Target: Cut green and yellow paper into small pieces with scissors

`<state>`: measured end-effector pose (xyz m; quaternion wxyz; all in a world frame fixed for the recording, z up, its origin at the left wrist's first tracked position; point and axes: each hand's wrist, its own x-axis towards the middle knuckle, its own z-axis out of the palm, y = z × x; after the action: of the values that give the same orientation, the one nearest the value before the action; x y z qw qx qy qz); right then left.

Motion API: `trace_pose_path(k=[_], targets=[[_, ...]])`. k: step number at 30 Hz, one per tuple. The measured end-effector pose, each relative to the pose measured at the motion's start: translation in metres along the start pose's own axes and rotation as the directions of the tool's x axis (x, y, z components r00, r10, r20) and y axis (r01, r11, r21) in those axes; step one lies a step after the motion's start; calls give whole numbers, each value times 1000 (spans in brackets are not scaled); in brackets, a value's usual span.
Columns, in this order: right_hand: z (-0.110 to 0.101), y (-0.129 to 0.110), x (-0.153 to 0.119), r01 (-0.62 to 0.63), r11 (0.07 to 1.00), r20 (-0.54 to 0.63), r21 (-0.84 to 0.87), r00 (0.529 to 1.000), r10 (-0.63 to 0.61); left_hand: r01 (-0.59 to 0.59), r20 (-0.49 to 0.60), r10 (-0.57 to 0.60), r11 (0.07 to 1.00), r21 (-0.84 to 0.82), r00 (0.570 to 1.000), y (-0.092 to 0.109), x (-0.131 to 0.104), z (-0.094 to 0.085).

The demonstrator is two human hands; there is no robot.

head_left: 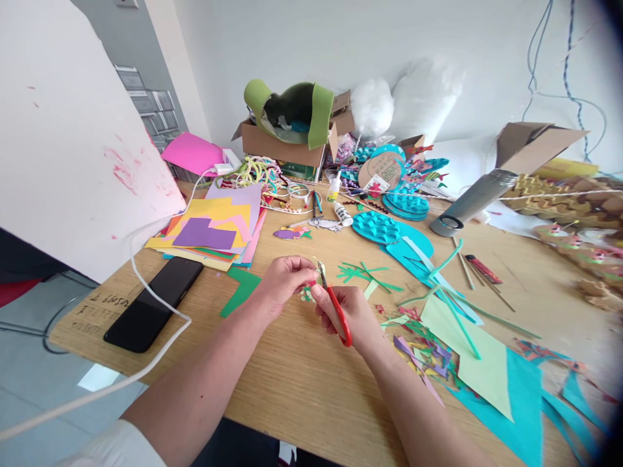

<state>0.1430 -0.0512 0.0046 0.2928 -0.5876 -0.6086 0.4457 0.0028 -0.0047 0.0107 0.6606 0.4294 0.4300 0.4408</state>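
My right hand (349,312) is closed round the red handles of a pair of scissors (343,319), whose blades point up and away from me. Just left of it, my left hand (285,284) pinches a small pale piece of paper (319,264) at the scissor tips; its outline is partly hidden by fingers and blades. Under the hands lie small pale and green paper bits (305,295). Thin green paper strips (370,275) are spread just beyond my right hand. A green paper offcut (241,288) rests by my left wrist.
A black phone (154,305) lies at the left, crossed by a white cable (141,275). Behind it are stacked coloured sheets (204,233). Glue bottles (342,214) and a paper fish (288,233) sit farther back. Paper scraps (433,353), blue sheets (528,389) and a metal flask (474,202) occupy the right.
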Motion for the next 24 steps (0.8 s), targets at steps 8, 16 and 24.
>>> trace_pose_path(k=[8,16,24], targets=[[0,1,0,28,1000,1,8,1000,-28,24,14,-24,1000,6,1000,0,0,0],[-1,-1,-1,52,999,38,14,998,-53,19,85,-20,1000,14,996,0,0,-2],[-1,-1,-1,43,999,55,4,998,-43,8,85,-13,998,54,996,1,0,-3]])
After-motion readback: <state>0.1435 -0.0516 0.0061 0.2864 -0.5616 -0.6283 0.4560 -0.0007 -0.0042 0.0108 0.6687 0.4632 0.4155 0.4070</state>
